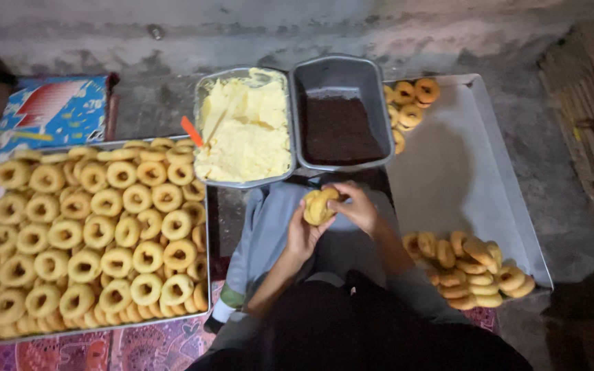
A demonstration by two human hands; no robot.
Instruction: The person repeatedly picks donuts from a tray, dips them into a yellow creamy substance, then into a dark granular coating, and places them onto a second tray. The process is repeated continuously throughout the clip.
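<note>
Big tray [209,227] of ring cookies [97,233] sat left; a second tray [476,172] right, partly filled. Tub of yellow cream [245,130] and tub of brown filling [338,127] stood ahead. Left hand [300,237] and right hand [355,206] both gripped one cookie [317,206] over the lap.
</note>
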